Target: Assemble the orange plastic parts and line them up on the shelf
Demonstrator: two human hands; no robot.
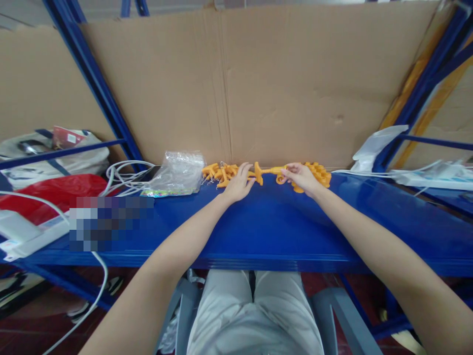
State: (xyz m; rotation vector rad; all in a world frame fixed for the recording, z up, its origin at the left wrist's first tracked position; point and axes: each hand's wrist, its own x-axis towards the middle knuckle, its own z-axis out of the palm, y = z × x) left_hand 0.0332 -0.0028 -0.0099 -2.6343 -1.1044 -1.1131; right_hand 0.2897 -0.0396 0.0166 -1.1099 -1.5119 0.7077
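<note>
My right hand (300,177) is closed, pinching an orange plastic piece (275,170) with a thin rod-like part and a small ring at its underside. My left hand (238,186) is at the other end, thumb and fingers around a part beside the orange upright crosspiece (258,173). Whether crosspiece and rod are one part I cannot tell. Just left of my left hand lies a heap of orange pieces with small metal chains (220,173). Behind my right hand sits a cluster of orange knobbly pieces (318,174), partly hidden by the hand.
The blue tabletop (273,227) ends at a cardboard wall (288,84). A clear plastic bag (180,170) and coiled white cables (127,177) lie left. Further left are a red bag (55,195) and a white power strip (37,236). A white packet (377,148) leans right.
</note>
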